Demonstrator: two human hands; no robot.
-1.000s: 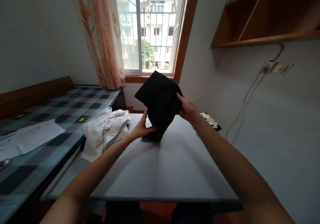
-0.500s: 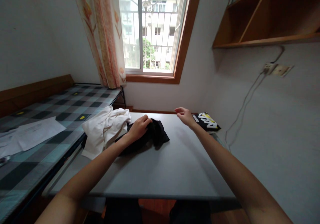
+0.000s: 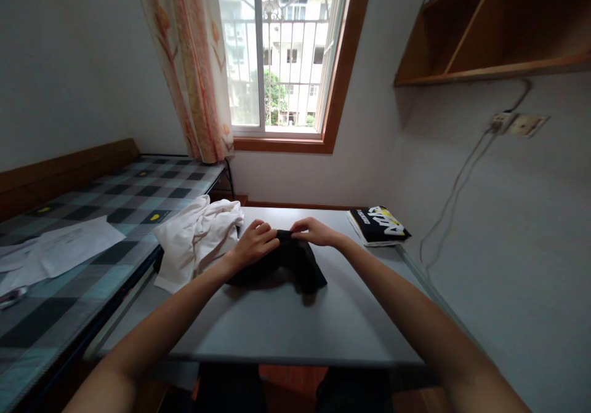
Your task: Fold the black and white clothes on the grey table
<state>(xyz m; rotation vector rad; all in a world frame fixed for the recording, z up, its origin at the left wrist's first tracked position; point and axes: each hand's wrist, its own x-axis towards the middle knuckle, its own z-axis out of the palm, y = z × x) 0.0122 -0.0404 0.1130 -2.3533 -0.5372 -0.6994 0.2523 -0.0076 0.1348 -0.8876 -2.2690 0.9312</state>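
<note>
A black cloth garment (image 3: 290, 264) hangs bunched between my two hands over the table, its lower folds close to the tabletop. What kind of garment it is cannot be made out. My left hand (image 3: 257, 242) pinches its upper edge on the left. Close beside it, my right hand (image 3: 314, 231) grips the same edge with thumb and fingertips. Just left of my left hand lies a crumpled white garment (image 3: 196, 237) on the table. At the far right of the table rests a folded stack with a black printed top piece (image 3: 381, 225).
The grey-white table (image 3: 295, 333) stands against the window wall. To its left is a bed (image 3: 133, 197) with a checked cover and papers (image 3: 69, 247). A wooden shelf (image 3: 489, 71) hangs at upper right, above a socket with cables (image 3: 455, 185).
My right hand has come left from beside the folded stack and taken hold of the black garment's edge. The garment has been drawn slightly right and lifted, still in my left hand.
</note>
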